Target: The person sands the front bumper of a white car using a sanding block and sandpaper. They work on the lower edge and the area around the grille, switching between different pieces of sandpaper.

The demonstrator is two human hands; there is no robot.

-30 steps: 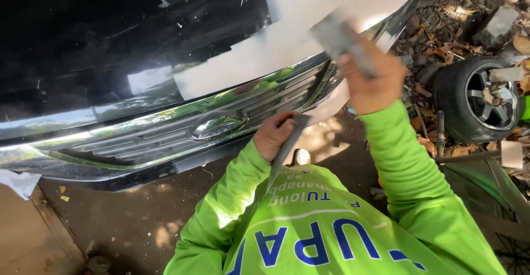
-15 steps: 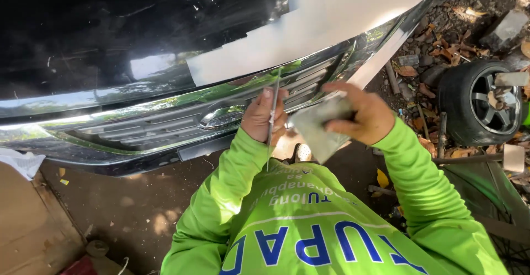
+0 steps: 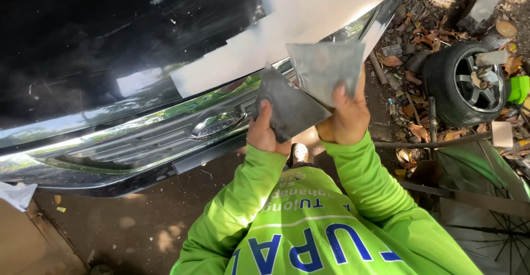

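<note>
My left hand (image 3: 264,132) grips a dark grey flat scraper blade (image 3: 287,106) by its lower edge. My right hand (image 3: 345,117) holds up a second, lighter grey flat blade (image 3: 326,70) just above and to the right of the first; the two blades overlap at their edges. Both are raised in front of a black car's hood (image 3: 110,37), which carries a wide pale patch of filler (image 3: 309,15). Below the hands runs the chrome grille (image 3: 160,137) with an oval emblem (image 3: 216,124). My sleeves are bright green.
A loose car wheel (image 3: 466,84) lies on the ground at the right among stones, dry leaves and metal rods. A folded umbrella frame (image 3: 486,209) lies at lower right. Brown dirt ground (image 3: 149,225) spreads under the bumper. My shoe (image 3: 300,152) shows between my arms.
Both hands have come together and lifted. The right hand brought its blade down from the hood a second ago, and now both blades are held up side by side, flat faces toward me.
</note>
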